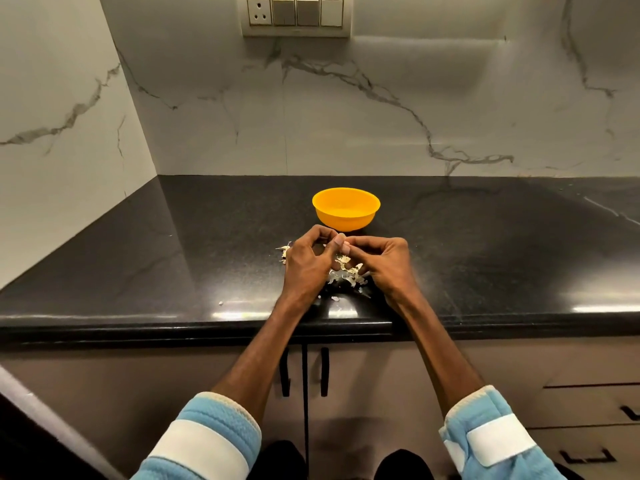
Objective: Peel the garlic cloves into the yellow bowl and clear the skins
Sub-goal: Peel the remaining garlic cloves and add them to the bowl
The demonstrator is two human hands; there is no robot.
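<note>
Wall [52, 98], far left: white marble-look panel with grey veins and a smooth finish.

Table [138, 258]: black speckled stone, polished and glossy, with a rounded front edge that catches the light. One tiny pale fleck [220, 302] lies near that edge, well left of the hands.

Small cluster of garlic skins [284, 252]: dry, papery, off-white and curled. It lies on the table against the outer side of the left hand.

Left hand [304, 265]: fingers curled in tightly, thumb raised toward the centre. The thumb and fingertips pinch a small pale garlic clove [345, 250], held just above the table. Fingers hide most of the clove, so its shape cannot be told.

Round yellow plastic bowl [346, 216]: smooth and thin-rimmed, standing upright on the table just behind the hands and apart from them. Only part of the interior shows.

Main pile of skins [346, 273]: ragged cream flakes on the table between the two hands, directly below the clove. A few loose flakes [335, 298] lie nearer the front edge.

Right hand [388, 265]: fingers curled, with the upper fingertips meeting the left thumb at the clove and pinching it from the other side. The lowest finger touches the right edge of the pile.
</note>
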